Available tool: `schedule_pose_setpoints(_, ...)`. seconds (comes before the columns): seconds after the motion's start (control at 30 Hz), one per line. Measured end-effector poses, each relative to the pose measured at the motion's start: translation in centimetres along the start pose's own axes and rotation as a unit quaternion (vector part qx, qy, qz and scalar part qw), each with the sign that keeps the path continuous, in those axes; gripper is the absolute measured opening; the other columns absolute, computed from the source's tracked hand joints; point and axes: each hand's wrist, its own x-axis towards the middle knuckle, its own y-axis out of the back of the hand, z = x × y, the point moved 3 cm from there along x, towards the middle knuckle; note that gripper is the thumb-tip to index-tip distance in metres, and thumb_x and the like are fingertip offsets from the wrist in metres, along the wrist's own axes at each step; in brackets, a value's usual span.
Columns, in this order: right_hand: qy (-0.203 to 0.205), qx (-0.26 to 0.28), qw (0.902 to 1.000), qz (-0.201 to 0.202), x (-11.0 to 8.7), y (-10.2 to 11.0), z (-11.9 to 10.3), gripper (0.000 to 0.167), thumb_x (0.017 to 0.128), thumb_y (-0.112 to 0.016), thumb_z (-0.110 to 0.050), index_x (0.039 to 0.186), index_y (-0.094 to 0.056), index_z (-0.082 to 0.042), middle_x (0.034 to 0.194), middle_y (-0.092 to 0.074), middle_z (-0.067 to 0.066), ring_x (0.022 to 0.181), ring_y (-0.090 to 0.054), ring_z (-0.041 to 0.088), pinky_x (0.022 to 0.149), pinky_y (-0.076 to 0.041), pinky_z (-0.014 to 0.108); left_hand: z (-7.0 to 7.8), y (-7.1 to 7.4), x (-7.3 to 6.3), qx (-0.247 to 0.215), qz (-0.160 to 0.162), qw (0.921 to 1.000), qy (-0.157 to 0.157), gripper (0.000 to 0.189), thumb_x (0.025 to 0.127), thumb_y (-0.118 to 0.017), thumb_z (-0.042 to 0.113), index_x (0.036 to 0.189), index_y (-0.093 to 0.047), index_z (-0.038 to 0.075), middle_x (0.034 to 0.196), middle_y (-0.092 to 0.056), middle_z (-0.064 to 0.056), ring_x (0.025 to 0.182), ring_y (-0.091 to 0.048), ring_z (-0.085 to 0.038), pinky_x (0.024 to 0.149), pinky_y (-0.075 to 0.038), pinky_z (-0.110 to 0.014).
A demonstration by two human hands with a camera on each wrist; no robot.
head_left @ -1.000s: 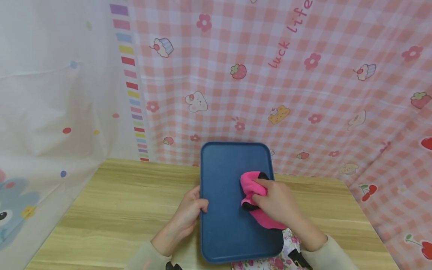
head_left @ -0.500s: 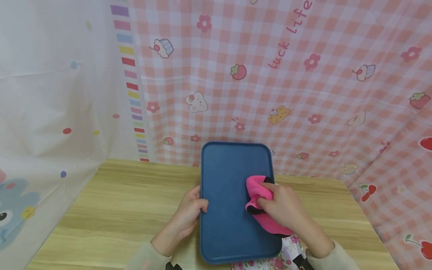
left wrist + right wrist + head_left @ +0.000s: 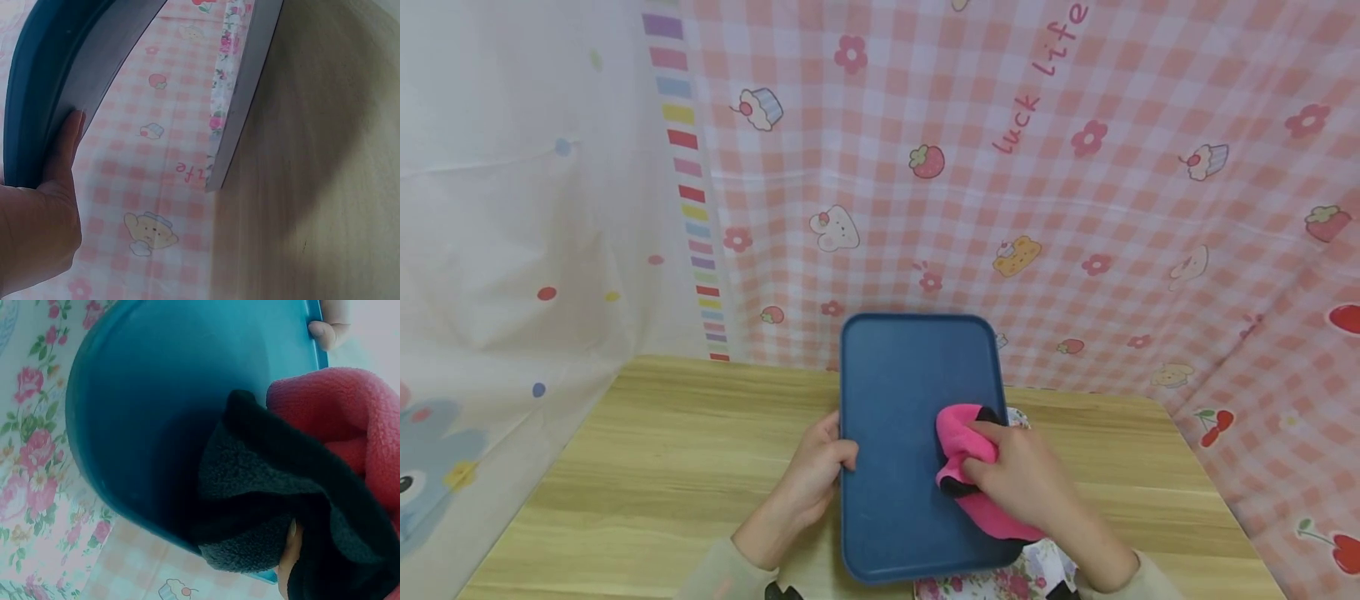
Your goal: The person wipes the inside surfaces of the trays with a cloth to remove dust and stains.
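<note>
A blue rectangular tray point(image 3: 910, 367) is held up, tilted, above the table. My left hand point(image 3: 816, 467) grips its left edge, thumb over the rim and the other fingers behind it. In the left wrist view, part of that hand point(image 3: 47, 212) shows against the tray's underside point(image 3: 94, 69). My right hand point(image 3: 1026, 471) pinches a bunched pink cloth point(image 3: 958, 429) with black trim against the tray's face, right of the middle. The right wrist view shows the cloth's dark grey reverse point(image 3: 250, 462) on the tray; most of the right hand is hidden there.
Below the tray, a flat floral-printed thing point(image 3: 985, 583) with a grey edge point(image 3: 247, 94) is on the wooden table point(image 3: 700, 433). A pink checked curtain point(image 3: 880, 192) hangs behind and to the right, a white one point(image 3: 550, 208) at left.
My right hand with the cloth first moved right and down across the tray, then back left and slightly lower. The left hand keeps its grip; the tray has barely shifted.
</note>
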Motion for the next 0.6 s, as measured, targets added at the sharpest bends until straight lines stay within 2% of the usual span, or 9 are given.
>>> schedule_pose_setpoints(0.13,0.001,-0.008,1.0,0.002,-0.1,-0.3,-0.5,0.008,0.085,-0.074,-0.018,0.091,-0.071,-0.024,0.058,-0.048,-0.004,0.054,-0.046,0.014,0.053,-0.035,0.03,0.0,0.0,0.0,-0.002,-0.005,1.0,0.001,0.077,0.063,-0.041,-0.013,0.139,-0.053,-0.007,0.124,-0.068,-0.014,0.098,-0.066,-0.02,0.078,-0.052,-0.031)
schedule_pose_setpoints(0.37,-0.002,0.004,0.9999,-0.012,-0.2,-1.5,-1.5,0.026,0.084,-0.076,-0.02,0.11,-0.078,-0.02,0.061,-0.051,-0.006,0.056,-0.049,0.013,0.055,-0.039,0.032,0.1,-0.1,0.0,-0.001,-0.001,1.0,0.002,0.077,0.063,-0.042,-0.013,0.139,-0.053,-0.009,0.127,-0.067,-0.015,0.1,-0.064,-0.021,0.081,-0.052,-0.031)
schedule_pose_setpoints(0.6,0.018,0.015,0.9996,-0.014,-0.3,-2.3,-3.0,0.027,0.08,-0.076,-0.018,0.107,-0.078,-0.02,0.065,-0.053,-0.007,0.058,-0.049,0.012,0.055,-0.04,0.032,0.1,-0.2,-0.1,-0.004,0.0,1.0,0.004,0.073,0.063,-0.042,-0.013,0.135,-0.054,-0.01,0.124,-0.068,-0.016,0.1,-0.067,-0.021,0.082,-0.054,-0.032)
